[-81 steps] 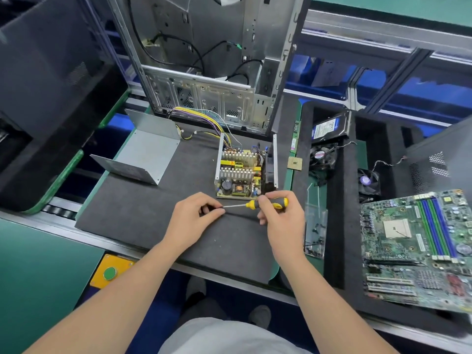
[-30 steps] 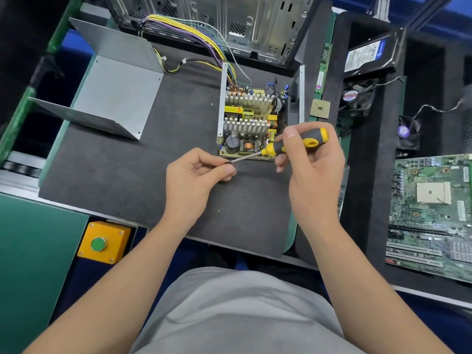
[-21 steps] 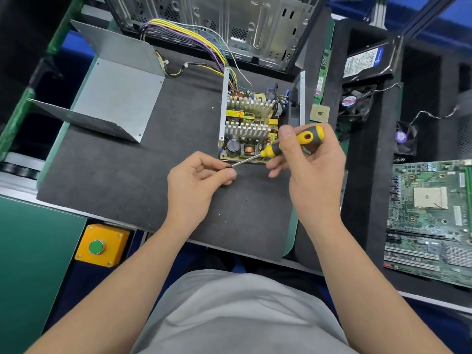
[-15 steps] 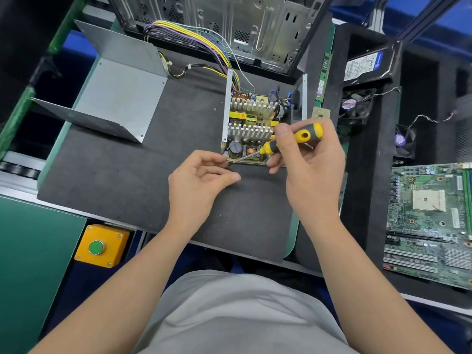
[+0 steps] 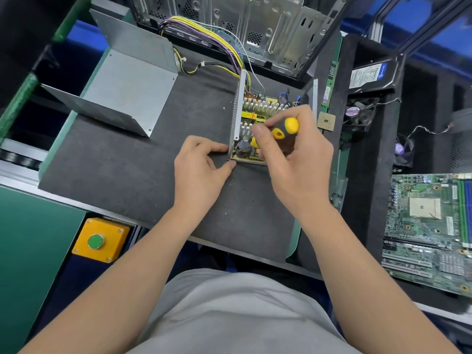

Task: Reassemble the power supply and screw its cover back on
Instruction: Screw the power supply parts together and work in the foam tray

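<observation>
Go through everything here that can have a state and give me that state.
Power supply: open, cover off, insides exposed.
Cover: off, lying on the mat to the left.
Screwdriver: gripped, pointing down into the power supply.
Right hand: grips the screwdriver.
Left hand: fingertips touch the power supply's near left corner.
Computer case: open, side off.
Motherboard: out of the case, lying flat at right.

screwdriver (image 5: 285, 131) handle: blk w/ yellow inserts + yellow cap. PSU board (image 5: 251, 116): tan-yellow, silver heatsinks, yellow label. wire bundle (image 5: 204, 29): yellow + purple, few wht. cover (image 5: 127, 80): plain grey metal. mat (image 5: 127, 175): dk grey. button box (image 5: 112, 241): orange-yellow, green button. motherboard (image 5: 421, 226): green, blue slots.
</observation>
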